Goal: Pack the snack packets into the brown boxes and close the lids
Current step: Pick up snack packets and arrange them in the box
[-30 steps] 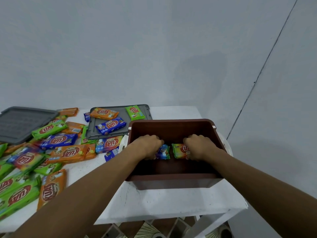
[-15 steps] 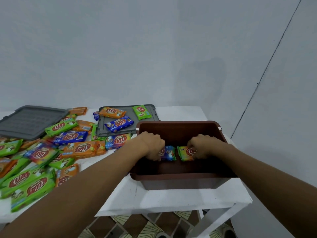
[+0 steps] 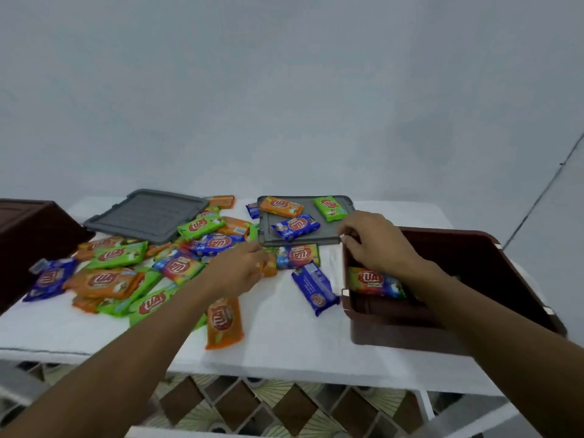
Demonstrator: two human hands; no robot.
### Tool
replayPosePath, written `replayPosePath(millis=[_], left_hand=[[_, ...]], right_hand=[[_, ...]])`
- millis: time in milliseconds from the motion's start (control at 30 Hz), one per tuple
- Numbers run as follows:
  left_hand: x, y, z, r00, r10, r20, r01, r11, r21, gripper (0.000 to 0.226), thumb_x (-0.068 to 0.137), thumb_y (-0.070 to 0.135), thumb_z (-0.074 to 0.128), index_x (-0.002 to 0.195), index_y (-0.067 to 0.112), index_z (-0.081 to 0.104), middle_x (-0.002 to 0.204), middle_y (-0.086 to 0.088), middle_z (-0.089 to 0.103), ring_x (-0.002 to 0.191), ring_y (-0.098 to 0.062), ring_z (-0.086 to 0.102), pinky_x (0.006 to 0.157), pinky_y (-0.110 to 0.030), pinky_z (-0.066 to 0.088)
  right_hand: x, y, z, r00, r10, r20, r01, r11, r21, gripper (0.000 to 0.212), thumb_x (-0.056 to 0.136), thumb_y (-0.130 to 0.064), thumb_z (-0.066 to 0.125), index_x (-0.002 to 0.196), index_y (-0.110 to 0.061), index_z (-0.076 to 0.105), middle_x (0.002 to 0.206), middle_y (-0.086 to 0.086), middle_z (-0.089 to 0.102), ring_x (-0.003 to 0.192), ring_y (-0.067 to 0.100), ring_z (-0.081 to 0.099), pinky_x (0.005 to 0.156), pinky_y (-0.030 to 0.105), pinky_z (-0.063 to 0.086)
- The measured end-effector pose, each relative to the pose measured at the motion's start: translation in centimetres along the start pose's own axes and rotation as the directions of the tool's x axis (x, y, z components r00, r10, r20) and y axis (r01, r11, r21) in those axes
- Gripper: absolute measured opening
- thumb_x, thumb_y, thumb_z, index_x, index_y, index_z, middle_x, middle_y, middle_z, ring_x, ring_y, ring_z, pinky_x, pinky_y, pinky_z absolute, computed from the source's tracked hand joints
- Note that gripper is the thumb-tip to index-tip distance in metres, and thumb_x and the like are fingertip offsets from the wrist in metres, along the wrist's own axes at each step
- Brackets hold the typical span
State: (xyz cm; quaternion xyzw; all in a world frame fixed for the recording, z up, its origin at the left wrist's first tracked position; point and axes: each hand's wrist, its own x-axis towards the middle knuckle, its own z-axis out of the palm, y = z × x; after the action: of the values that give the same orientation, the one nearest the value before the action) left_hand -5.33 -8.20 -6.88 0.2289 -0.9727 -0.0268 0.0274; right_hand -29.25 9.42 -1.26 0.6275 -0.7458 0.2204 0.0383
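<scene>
The open brown box stands at the right end of the white desk. A multicolour packet lies inside it against the left wall, just below the right hand. That hand hovers over the box's far left corner with its fingers curled downward. Blur hides whether they grip anything.

The left hand reaches over the middle of the desk. Its fingers are loosely bent, and their tips are at an orange packet. I cannot tell whether they pinch it or only touch it.

A blue packet lies face down between the two hands, near the box's left wall. Most packets are heaped to the left of the left hand, in green, orange and blue.

A grey lid lies beyond the hands, carrying three packets. A second grey lid lies further left. Another brown box shows at the left edge.
</scene>
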Motion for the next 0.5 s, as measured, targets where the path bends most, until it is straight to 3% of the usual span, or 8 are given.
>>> replayPosePath(millis=[133,233,300,400,500], left_hand=[[-4.1,-4.9,1.4,0.990,-0.119,0.073,0.120,0.993,-0.010,0.047,0.089,0.032,0.062,0.134,0.023,0.051,0.136,0.000,0.046,0.121,-0.021,0.047,0.095,-0.039,0.047],[-6.1,-6.6,2.5,0.999,0.024,0.025,-0.021,0.996,-0.089,0.044,0.084,0.032,0.064,0.128,0.029,0.059,0.137,0.001,0.045,0.123,-0.020,0.044,0.096,-0.044,0.047],[-7.1,-7.3,2.6,0.989,0.093,0.118,-0.074,0.985,-0.156,0.056,0.077,0.031,0.062,0.133,0.032,0.055,0.143,0.002,0.038,0.129,-0.020,0.036,0.102,-0.044,0.042],[-8.3,-7.7,2.9,0.966,0.136,0.220,-0.105,0.984,-0.145,0.075,0.070,0.051,0.055,0.143,0.037,0.043,0.151,0.003,0.028,0.136,-0.020,0.024,0.109,-0.046,0.029],[-8.9,-7.9,3.5,0.979,0.132,0.153,-0.109,0.983,-0.150,0.073,0.074,0.055,0.052,0.144,0.037,0.040,0.146,0.005,0.029,0.132,-0.019,0.023,0.110,-0.047,0.025]], right_hand=[[2.2,-6.0,3.4,0.993,-0.082,0.084,0.081,0.997,0.021,0.016,0.091,-0.020,0.056,0.104,-0.024,0.063,0.105,-0.006,0.063,0.097,0.013,0.056,0.079,0.032,0.050],[3.1,-9.1,6.3,0.974,-0.059,0.218,0.067,0.997,-0.027,0.021,0.092,-0.020,0.056,0.112,-0.027,0.062,0.118,-0.005,0.060,0.108,0.015,0.053,0.086,0.036,0.050],[3.9,-10.5,8.5,0.951,-0.019,0.307,0.041,0.997,-0.064,0.027,0.092,-0.018,0.055,0.116,-0.027,0.061,0.124,-0.002,0.058,0.112,0.018,0.051,0.088,0.037,0.049],[4.9,-11.8,11.8,0.928,0.031,0.372,0.005,0.995,-0.095,0.041,0.091,-0.018,0.057,0.131,-0.028,0.053,0.133,0.001,0.054,0.119,0.023,0.049,0.093,0.043,0.048],[5.7,-12.5,13.8,0.911,0.071,0.405,-0.048,0.997,-0.068,0.045,0.094,-0.029,0.055,0.138,-0.026,0.048,0.149,0.002,0.040,0.133,0.026,0.038,0.102,0.048,0.041]])
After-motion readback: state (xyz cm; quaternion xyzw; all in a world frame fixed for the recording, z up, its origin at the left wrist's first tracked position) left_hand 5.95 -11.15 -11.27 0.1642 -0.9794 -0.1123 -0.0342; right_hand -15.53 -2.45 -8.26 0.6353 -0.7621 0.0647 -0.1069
